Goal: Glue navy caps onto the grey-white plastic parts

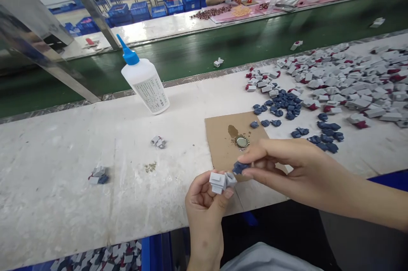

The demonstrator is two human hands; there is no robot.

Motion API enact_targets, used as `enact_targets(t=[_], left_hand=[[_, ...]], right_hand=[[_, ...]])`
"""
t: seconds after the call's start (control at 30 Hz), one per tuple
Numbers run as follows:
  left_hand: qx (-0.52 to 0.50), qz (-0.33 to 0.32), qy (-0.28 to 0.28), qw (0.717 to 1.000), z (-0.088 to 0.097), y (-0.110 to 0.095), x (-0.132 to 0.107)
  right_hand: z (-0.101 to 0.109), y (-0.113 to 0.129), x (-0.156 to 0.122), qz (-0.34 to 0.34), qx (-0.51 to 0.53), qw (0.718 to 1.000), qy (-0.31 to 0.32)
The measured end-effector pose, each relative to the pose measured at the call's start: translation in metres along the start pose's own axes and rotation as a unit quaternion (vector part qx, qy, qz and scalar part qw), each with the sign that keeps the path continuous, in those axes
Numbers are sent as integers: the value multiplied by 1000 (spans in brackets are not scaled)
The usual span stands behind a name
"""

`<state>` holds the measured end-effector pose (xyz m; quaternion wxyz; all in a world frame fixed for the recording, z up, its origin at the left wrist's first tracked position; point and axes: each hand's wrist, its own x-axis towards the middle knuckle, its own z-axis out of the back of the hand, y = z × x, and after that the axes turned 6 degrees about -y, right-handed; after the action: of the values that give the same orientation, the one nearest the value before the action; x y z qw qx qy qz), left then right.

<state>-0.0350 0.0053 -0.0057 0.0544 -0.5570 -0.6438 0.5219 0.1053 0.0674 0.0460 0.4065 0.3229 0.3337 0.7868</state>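
Observation:
My left hand (207, 207) pinches a light grey blocky plastic piece (218, 182) above the table's front edge. Between thumb and forefinger, my right hand (280, 165) grips a small dark blue plastic piece (241, 167), close beside the grey one; whether the two touch I cannot tell. Under and beyond my hands lies a cardboard sheet (223, 135) with a wet brown stain. On it sits a bottle cap (242, 141), open side up. Loose dark blue pieces (287, 103) are scattered to the right, next to a big heap of grey pieces with dark red parts (357, 75).
A white glue bottle with a blue nozzle (146, 84) stands at the back left. Two small assemblies, one grey (158, 142) and one grey and blue (98, 175), lie leftward. Behind runs a green conveyor belt (188, 56); co-workers sit beyond it. A blue bin (145, 254) is below.

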Motion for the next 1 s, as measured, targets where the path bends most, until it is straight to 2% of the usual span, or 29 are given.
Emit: enact_targets(t=[0.33, 0.47, 0.53, 0.6, 0.8, 0.9, 0.93, 1.0], left_hand=[[14, -28, 0, 999, 1, -2, -5], [31, -80, 57, 995, 7, 2, -2], [44, -112, 70, 990, 8, 3, -2], [51, -124, 52, 990, 8, 2, -3], [62, -92, -9, 994, 6, 3, -3], [90, -95, -26, 991, 22, 1, 3], [109, -110, -33, 987, 32, -2, 5], [177, -155, -84, 968, 59, -13, 6]], right_hand=[[-4, -1, -3, 47, -15, 999, 22], [-4, -1, -2, 56, -14, 997, 54], [-4, -2, 0, 44, 16, 996, 71], [-6, -4, 2, 29, 60, 995, 76], [-26, -7, -2, -73, 162, 980, 89], [-38, -4, 5, -79, 163, 975, 127], [-40, -5, 14, -54, 159, 972, 162], [-40, -12, 48, 4, 112, 969, 220]])
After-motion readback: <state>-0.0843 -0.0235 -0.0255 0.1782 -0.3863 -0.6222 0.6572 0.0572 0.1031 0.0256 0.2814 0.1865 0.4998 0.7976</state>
